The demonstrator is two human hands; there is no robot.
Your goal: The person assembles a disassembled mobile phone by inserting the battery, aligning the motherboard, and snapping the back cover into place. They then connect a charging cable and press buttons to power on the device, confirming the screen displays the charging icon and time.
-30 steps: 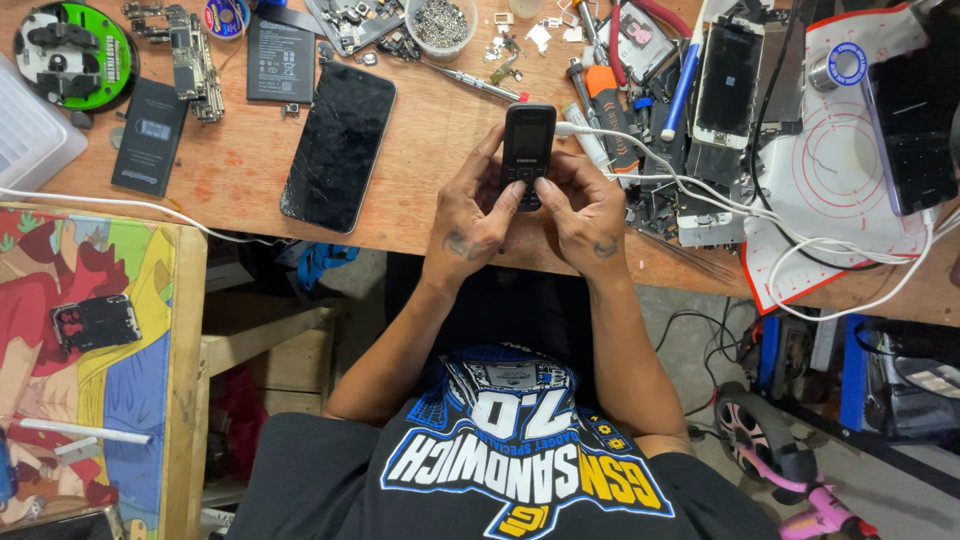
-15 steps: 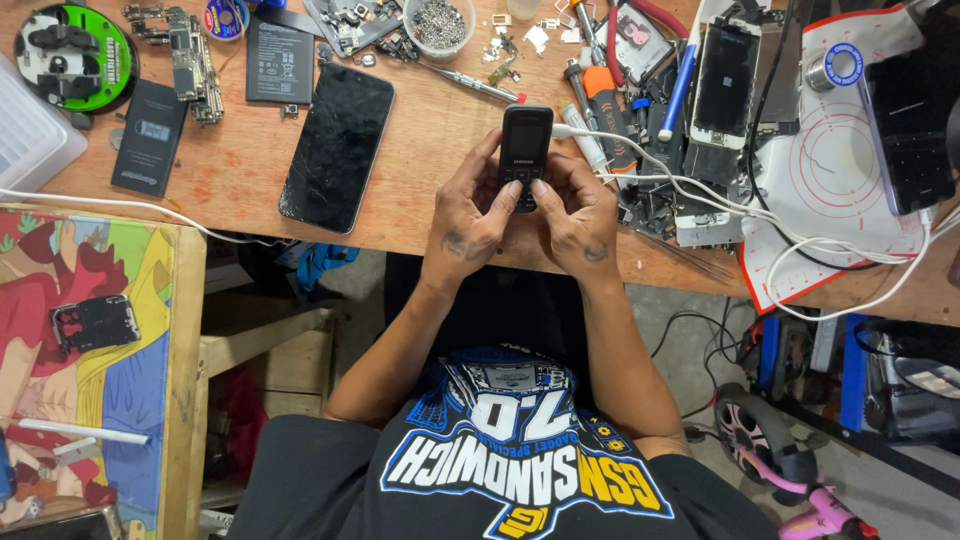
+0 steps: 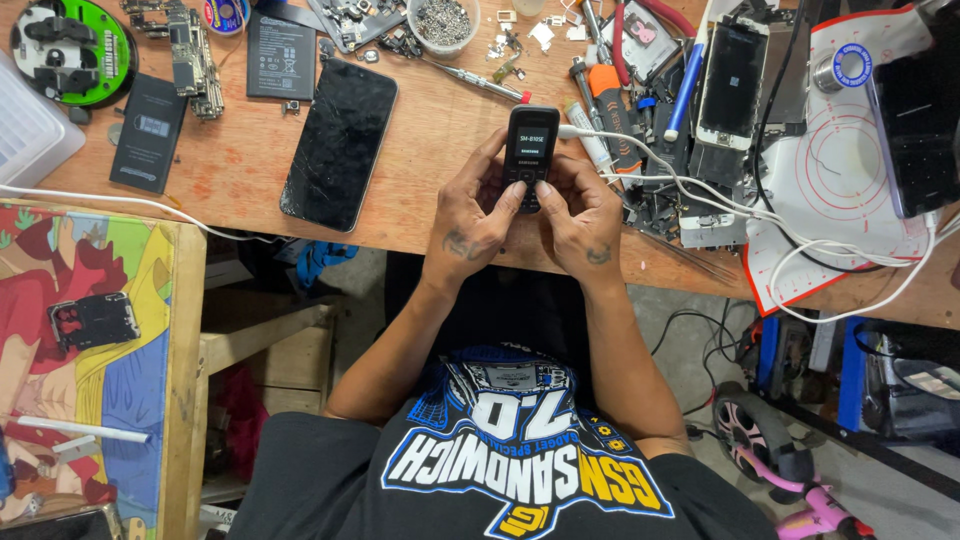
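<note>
We've got the small black keypad phone [image 3: 531,150] clamped in both hands over the wooden bench's [image 3: 440,140] front edge, left hand [image 3: 478,215] and right hand [image 3: 578,215] wrapped round its lower half, thumbs on the keys. White cable [image 3: 640,165] plugs into its right side. Cracked glossy black smartphone [image 3: 339,143] lies flat to the left, matte black rectangular battery [image 3: 148,133] beyond it with a small pale label.

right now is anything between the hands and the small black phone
Nothing visible does. The left hand and right hand both already grip the small black phone directly, thumbs on its lower half. A white cable plugs into its side, beside the right hand.
</note>
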